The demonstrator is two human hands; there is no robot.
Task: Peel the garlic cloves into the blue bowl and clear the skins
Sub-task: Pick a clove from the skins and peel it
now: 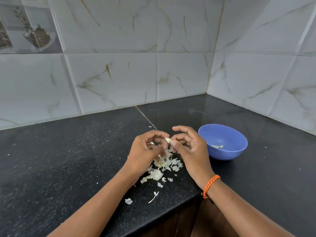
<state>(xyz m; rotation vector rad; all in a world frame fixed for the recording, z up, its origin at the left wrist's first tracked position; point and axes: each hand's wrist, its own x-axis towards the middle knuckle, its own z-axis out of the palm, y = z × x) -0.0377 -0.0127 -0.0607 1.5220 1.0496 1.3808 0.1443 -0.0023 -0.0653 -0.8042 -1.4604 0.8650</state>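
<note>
A few peeled cloves (217, 146) are noted in the blue bowl (239, 151); 1 garlic clove (167, 139) is pinched between left hand (147, 151) and right hand (189, 147) over uncleared skins (164, 165).

— What is happening at the middle of the frame?

— The left hand (148, 147) and the right hand (188, 146) are pinching one garlic clove (168, 139) between their fingertips, above the black tabletop (68, 159).

— And below them?

— A heap of garlic skins (164, 166) is lying on the tabletop, with loose scraps trailing toward the lower middle of the frame.

— The bowl?

— The blue bowl (227, 151) is sitting just right of the right hand, holding a few peeled cloves (217, 146). An orange wristband (210, 185) is circling the right wrist, and marbled wall tiles (119, 65) are filling the upper frame.
</note>
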